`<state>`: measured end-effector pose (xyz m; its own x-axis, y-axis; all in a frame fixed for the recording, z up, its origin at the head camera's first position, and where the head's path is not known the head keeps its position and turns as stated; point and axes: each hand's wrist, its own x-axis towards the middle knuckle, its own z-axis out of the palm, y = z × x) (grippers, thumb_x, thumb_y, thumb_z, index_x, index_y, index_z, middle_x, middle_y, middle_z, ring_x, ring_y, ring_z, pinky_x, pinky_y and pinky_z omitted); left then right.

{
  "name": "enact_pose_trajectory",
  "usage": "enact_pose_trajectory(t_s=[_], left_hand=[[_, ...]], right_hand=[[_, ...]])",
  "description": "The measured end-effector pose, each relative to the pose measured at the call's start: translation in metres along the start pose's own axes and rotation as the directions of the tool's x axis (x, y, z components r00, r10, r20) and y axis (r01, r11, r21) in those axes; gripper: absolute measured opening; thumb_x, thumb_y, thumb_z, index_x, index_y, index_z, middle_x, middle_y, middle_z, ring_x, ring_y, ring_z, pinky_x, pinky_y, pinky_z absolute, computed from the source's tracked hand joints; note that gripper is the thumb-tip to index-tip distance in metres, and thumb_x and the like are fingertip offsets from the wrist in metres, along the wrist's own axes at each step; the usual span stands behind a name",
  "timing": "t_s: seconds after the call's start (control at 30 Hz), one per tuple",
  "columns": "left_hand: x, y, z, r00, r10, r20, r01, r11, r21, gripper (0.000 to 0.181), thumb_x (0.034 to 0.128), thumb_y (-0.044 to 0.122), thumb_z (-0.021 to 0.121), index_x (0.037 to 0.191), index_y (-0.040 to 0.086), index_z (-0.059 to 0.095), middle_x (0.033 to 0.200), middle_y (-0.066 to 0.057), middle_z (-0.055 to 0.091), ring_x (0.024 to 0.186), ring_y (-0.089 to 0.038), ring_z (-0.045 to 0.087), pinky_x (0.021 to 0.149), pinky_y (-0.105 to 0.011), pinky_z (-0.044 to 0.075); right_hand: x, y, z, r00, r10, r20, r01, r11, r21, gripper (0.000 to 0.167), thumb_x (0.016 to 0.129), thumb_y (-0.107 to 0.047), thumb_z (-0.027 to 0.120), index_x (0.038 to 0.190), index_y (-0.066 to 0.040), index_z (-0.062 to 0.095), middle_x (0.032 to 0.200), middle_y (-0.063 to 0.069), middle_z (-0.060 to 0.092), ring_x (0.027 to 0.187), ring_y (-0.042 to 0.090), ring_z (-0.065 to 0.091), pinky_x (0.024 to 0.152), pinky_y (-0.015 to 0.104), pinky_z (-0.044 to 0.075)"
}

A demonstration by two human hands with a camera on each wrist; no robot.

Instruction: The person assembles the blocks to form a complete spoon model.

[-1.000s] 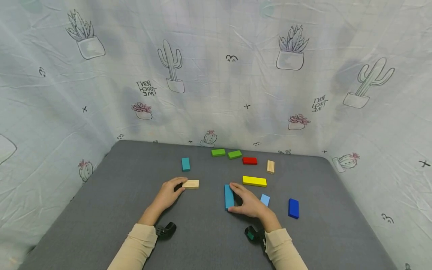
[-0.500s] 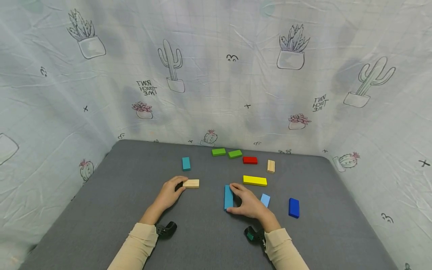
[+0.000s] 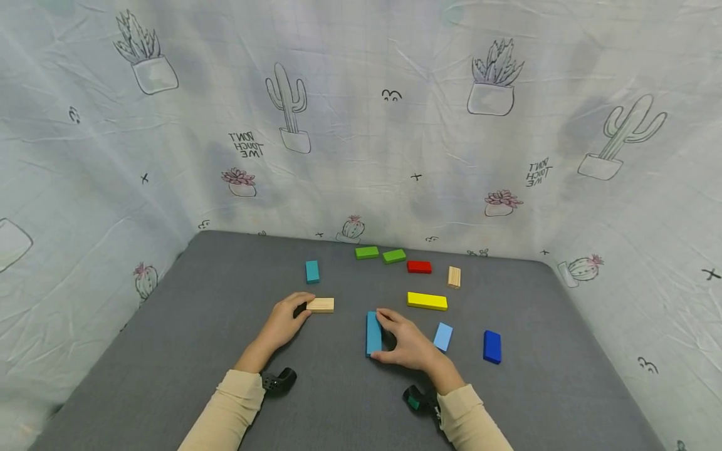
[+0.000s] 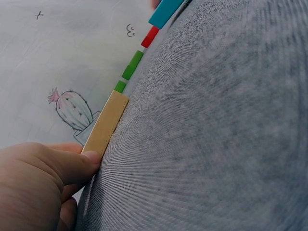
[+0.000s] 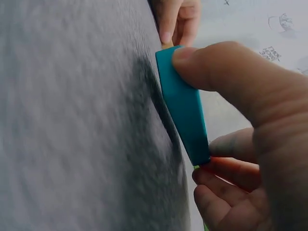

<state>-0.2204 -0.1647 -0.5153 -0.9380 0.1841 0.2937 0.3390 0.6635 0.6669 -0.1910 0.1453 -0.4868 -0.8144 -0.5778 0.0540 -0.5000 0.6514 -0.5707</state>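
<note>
On the left, my left hand (image 3: 284,321) pinches the left end of a plain wooden block (image 3: 321,305) between thumb and fingers. In the left wrist view that wooden block (image 4: 107,122) points away from the thumb, close to the cloth. My right hand (image 3: 410,343) grips a long teal-blue block (image 3: 373,334) by its two ends, thumb at the near end and fingers at the far end. The right wrist view shows this teal-blue block (image 5: 183,106) with a dark shadow beside it; it seems slightly off the surface. A gap separates the two held blocks.
Behind the hands lie a small teal block (image 3: 313,272), two green blocks (image 3: 367,252), a red block (image 3: 419,267) and another wooden block (image 3: 454,277). A yellow block (image 3: 427,301), light blue block (image 3: 443,337) and dark blue block (image 3: 492,347) lie right. A printed curtain (image 3: 361,125) surrounds the grey table (image 3: 186,351).
My right hand has moved a little to the left with the teal-blue block, uncovering more of the light blue block. My left hand stays on the wooden block.
</note>
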Motion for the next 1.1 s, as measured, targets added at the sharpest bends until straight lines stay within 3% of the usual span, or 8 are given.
enact_pose_trajectory(t_s=[1.1], left_hand=[[0.0064,0.005,0.0021,1.0,-0.029,0.0,0.029,0.999,-0.012,0.032,0.0819,0.011,0.074,0.114,0.008,0.068,0.119,-0.011,0.064,0.115,-0.032,0.057,0.097,-0.05,0.047]], right_hand=[[-0.0007,0.0059,0.0085,1.0,-0.005,-0.01,0.005,1.0,0.022,0.088,0.081,-0.047,0.072,0.148,-0.006,0.032,0.154,0.009,0.031,0.139,0.03,0.035,0.108,0.048,0.038]])
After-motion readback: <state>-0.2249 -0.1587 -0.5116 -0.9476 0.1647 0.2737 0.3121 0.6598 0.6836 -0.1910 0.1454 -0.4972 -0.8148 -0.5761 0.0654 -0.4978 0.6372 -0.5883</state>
